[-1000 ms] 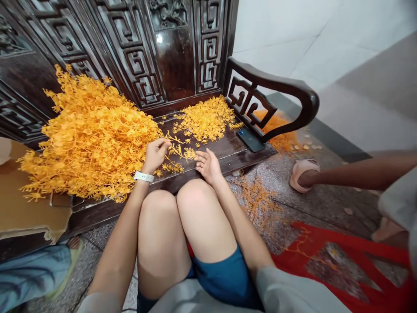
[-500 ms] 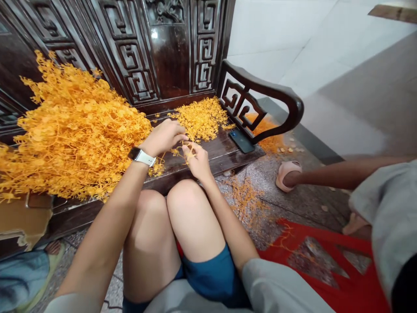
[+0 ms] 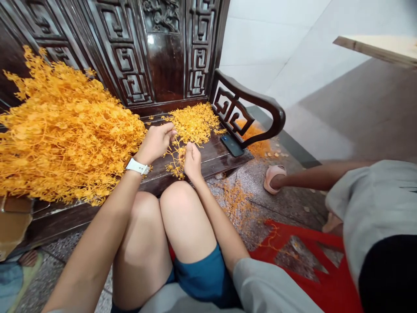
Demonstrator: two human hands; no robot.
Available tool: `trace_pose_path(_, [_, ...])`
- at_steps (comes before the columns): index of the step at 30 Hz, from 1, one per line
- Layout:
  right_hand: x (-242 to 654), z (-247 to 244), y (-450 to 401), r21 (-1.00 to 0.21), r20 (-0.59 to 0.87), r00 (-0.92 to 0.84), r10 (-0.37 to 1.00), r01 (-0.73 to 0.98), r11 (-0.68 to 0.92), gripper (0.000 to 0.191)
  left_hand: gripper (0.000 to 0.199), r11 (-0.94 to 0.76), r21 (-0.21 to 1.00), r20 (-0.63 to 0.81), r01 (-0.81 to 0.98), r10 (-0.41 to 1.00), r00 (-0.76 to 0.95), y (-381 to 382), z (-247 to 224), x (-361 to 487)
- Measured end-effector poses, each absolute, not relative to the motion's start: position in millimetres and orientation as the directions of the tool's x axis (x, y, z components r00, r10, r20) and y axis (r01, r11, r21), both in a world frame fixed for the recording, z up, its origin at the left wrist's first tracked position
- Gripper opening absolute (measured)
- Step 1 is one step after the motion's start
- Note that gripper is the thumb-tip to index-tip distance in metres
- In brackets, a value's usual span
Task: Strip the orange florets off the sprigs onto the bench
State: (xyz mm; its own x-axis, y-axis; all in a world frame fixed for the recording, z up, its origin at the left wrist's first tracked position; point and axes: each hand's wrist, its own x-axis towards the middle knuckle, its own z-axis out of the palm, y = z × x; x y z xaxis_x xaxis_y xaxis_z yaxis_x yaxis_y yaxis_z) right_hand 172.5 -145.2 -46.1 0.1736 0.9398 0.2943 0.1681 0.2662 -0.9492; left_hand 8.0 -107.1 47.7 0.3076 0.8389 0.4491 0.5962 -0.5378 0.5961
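A large heap of tangled orange-yellow plastic sprigs point(image 3: 74, 134) covers the left part of the dark wooden bench point(image 3: 208, 158). Towards the bench's right end lies a smaller pile of loose orange-yellow pieces point(image 3: 192, 121). My left hand point(image 3: 157, 140), with a watch on its wrist, is beside that pile, fingertips pinched at its near left edge; what they grip is too small to make out. My right hand point(image 3: 193, 160) is closed on a branching orange sprig point(image 3: 177, 160), which hangs between the hands.
A dark phone point(image 3: 232, 145) lies by the carved armrest point(image 3: 276, 114). Orange stems point(image 3: 236, 204) are scattered on the floor, near a red cut-out sheet point(image 3: 325, 287). Another person's leg and pink slipper point(image 3: 274, 178) are at right. Cardboard point(image 3: 13, 221) sits at left.
My hands have moved apart, and the sprig now hangs lower between them. The whole view has shifted, so the bench and armrest appear further left.
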Motion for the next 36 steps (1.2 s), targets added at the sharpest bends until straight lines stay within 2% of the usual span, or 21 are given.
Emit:
trace_pose_path(2, [171.6,-45.7,-142.2,-0.952,0.3,0.226,0.927,0.131,0.276,0.056,0.029,-0.508,0.585,0.448,0.632,0.852,0.27,-110.2,48.2,6.0])
trace_pose_path(6, [176.5,-46.1,-139.7,-0.93,0.366,0.342,0.866,0.181,0.321,0.058,0.027,-0.421,0.512,0.407,0.748,0.886,0.22,-112.8,40.3,-3.1])
trace_pose_path(8, [176.2,-42.5,-144.0,-0.912,0.403,0.342,0.849,0.23,0.34,0.055,0.024,-0.357,0.504,0.385,0.787,0.908,0.166,-111.6,34.8,-4.4])
trace_pose_path(10, [173.4,-33.2,-152.5,-0.849,0.494,0.251,0.832,0.345,0.4,0.051,0.025,-0.291,0.519,0.357,0.803,0.928,0.106,-107.9,31.1,-2.7])
trace_pose_path(13, [171.8,-9.5,-171.2,-0.67,0.673,0.085,0.735,0.492,0.556,0.045,0.029,-0.209,0.516,0.332,0.831,0.943,0.031,-98.0,26.6,-3.7])
trace_pose_path(14, [173.6,-0.5,-178.8,-0.626,0.72,0.085,0.689,0.508,0.591,0.044,0.028,-0.153,0.507,0.334,0.848,0.942,-0.03,-94.2,24.1,-7.4])
trace_pose_path(16, [181.0,17.1,-195.7,-0.611,0.77,0.194,0.608,0.498,0.615,0.043,0.026,-0.004,0.514,0.343,0.857,0.918,-0.201,-87.3,15.7,-19.5])
trace_pose_path(18, [191.0,33.7,-213.4,-0.675,0.738,0.359,0.572,0.42,0.607,0.043,0.023,0.072,0.593,0.322,0.802,0.892,-0.318,-82.5,4.6,-33.4])
trace_pose_path(20, [200.4,49.4,-227.5,-0.744,0.655,0.47,0.592,0.267,0.612,0.046,0.023,0.049,0.721,0.28,0.691,0.892,-0.355,-80.1,-4.8,-42.1])
trace_pose_path(22, [207.9,61.9,-231.1,-0.782,0.586,0.424,0.691,0.074,0.619,0.05,0.028,0.003,0.832,0.239,0.554,0.9,-0.363,-80.0,-8.3,-42.2])
trace_pose_path(24, [213.9,66.3,-217.3,-0.81,0.539,0.269,0.798,-0.095,0.579,0.052,0.035,-0.032,0.903,0.209,0.429,0.904,-0.372,-81.6,-5.4,-35.5])
trace_pose_path(26, [219.7,57.8,-183.9,-0.843,0.485,0.178,0.857,-0.167,0.512,0.056,0.041,-0.062,0.944,0.192,0.324,0.901,-0.388,-84.1,1.0,-26.8])
trace_pose_path(28, [225.5,37.2,-139.1,-0.885,0.404,0.313,0.859,-0.103,0.454,0.07,0.046,-0.073,0.975,0.156,0.21,0.898,-0.411,-87.4,8.0,-19.9])
trace_pose_path(30, [229.0,10.4,-98.4,-0.96,0.281,0.323,0.904,0.085,0.268,0.092,0.047,-0.068,0.996,0.082,0.049,0.912,-0.403,-91.5,14.5,-16.2])
trace_pose_path(32, [226.5,-14.7,-75.1,-0.967,0.165,0.318,0.934,0.237,0.09,0.111,0.04,-0.065,0.99,0.015,-0.124,0.931,-0.366,-95.6,21.2,-15.2])
trace_pose_path(34, [215.7,-32.7,-71.2,-0.963,0.149,0.29,0.945,0.261,0.072,0.114,0.036,-0.078,0.969,-0.002,-0.236,0.948,-0.32,-98.3,28.9,-15.8])
trace_pose_path(36, [198.3,-42.0,-79.3,-0.977,0.178,0.201,0.963,0.151,0.149,0.103,0.041,-0.101,0.962,0.029,-0.252,0.961,-0.276,-97.9,37.4,-16.9])
